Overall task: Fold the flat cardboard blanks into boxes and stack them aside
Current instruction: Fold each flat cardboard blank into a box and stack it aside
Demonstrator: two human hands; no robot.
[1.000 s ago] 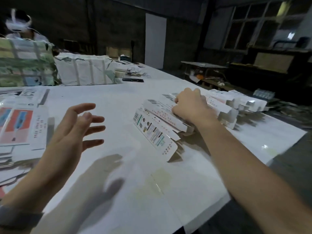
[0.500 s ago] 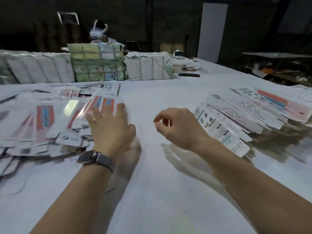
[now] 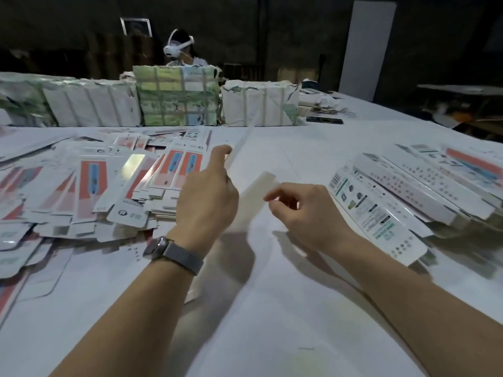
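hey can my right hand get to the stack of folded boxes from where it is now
Probably yes. The right hand hangs over bare table just beside the stack of folded boxes, with nothing between them. Its fingers look loosely curled and empty; the blank seems held by the left hand.

Dim room with dark walls [image 3: 285, 28]. White upright panel [image 3: 367, 47] leaning against the far wall at right. Small framed picture [image 3: 135, 26] on the wall at left. Broad white counter [image 3: 272, 308] filling the foreground. Low dark bench [image 3: 460, 89] off to the right.
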